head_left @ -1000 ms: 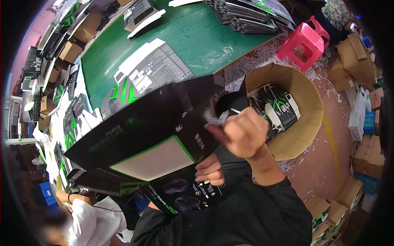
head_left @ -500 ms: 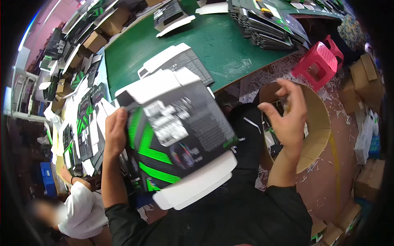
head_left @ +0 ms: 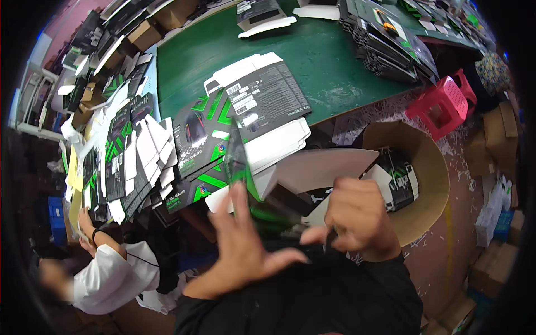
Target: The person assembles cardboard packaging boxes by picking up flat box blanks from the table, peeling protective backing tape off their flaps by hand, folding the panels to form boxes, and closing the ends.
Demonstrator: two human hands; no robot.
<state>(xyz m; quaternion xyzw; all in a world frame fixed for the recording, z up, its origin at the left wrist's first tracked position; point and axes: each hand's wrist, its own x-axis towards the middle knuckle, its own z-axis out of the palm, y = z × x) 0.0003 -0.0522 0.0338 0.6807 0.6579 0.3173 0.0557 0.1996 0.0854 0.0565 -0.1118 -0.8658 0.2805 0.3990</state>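
Note:
I hold a black, green and white printed carton [head_left: 312, 167], partly folded, in front of my chest, at the near edge of the green table [head_left: 335, 67]. My left hand [head_left: 240, 251] lies flat against the carton's left side with its fingers spread; one panel stands edge-on above it. My right hand [head_left: 357, 218] is curled around the carton's white flap on the right side. Both hands are blurred by motion. More flat printed cartons [head_left: 251, 106] lie on the table just beyond.
A round cardboard drum [head_left: 435, 184] holding finished boxes stands at my right, with a red plastic stool [head_left: 441, 106] behind it. Stacks of flat cartons [head_left: 385, 44] sit at the table's far right and along its left edge. A co-worker in a white sleeve [head_left: 111, 273] works at lower left.
The carton has turned from face-up to edge-on and has come down toward my chest. My right hand came back from the drum and closed on the white flap. My left hand has opened flat.

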